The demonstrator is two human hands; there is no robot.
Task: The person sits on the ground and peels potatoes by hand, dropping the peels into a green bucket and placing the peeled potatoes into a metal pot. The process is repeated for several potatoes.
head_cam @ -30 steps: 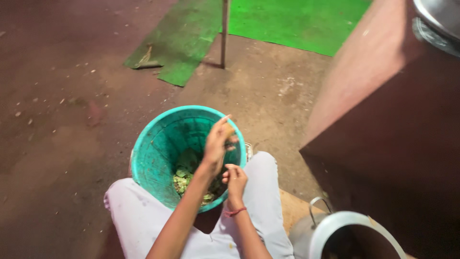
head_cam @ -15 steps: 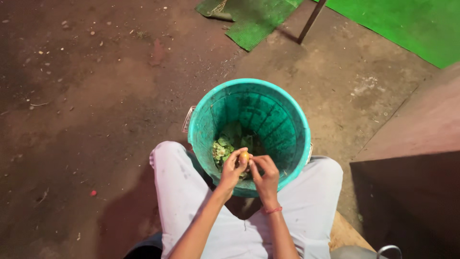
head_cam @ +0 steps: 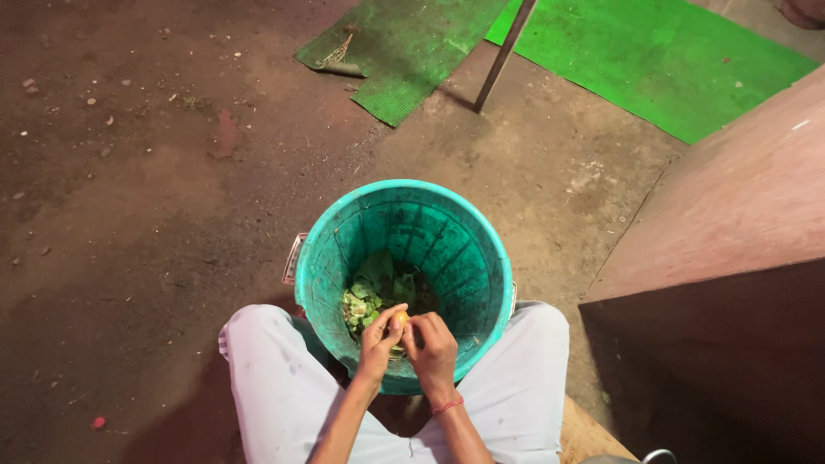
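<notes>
Since the earlier frames our view has swung back and settled, so the teal bucket (head_cam: 404,275) now sits centred between our knees, and our hands have dropped from its far rim to its near edge. Closest to us, our left hand (head_cam: 378,344) and right hand (head_cam: 432,345) are pressed close together over the bucket's mouth, both curled and pinching a small yellowish vegetable (head_cam: 398,320) between the fingertips; a red thread circles the right wrist. We judge this to be the peeling or trimming step, the scraps dropping straight down. The next move seems to call for turning the piece in our left fingers while the right ones strip another bit, keeping both hands over the opening. Inside the bucket lies a heap of green leafy scraps (head_cam: 374,296). Beyond it stretches the bare dirt floor (head_cam: 146,198), to our right stands a reddish-brown block (head_cam: 739,215), and farthest off lie green mats (head_cam: 653,60) with a thin pole (head_cam: 505,53) slanting across them.
</notes>
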